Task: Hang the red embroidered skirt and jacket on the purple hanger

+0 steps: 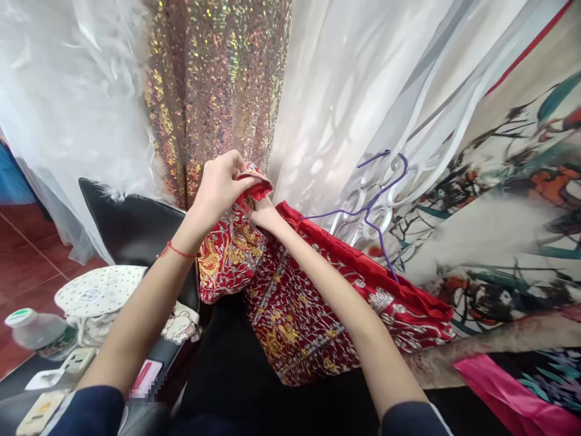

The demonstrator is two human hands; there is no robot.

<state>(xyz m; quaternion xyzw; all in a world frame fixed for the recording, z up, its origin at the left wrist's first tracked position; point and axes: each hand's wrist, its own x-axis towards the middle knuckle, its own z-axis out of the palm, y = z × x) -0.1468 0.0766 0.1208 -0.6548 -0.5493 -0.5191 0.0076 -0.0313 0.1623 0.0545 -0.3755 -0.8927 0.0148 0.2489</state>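
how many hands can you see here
2: the left hand gripping the edge of the red embroidered cloth, and the right hand close beside it, fingers partly hidden by the cloth. No others show.

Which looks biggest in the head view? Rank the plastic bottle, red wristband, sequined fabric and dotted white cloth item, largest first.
1. Sequined fabric
2. Dotted white cloth item
3. Plastic bottle
4. Red wristband, a thin string

No text can be read: the label (55,346) of the bottle (40,332) and the mark (91,295) on the pouch (118,280) are too unclear.
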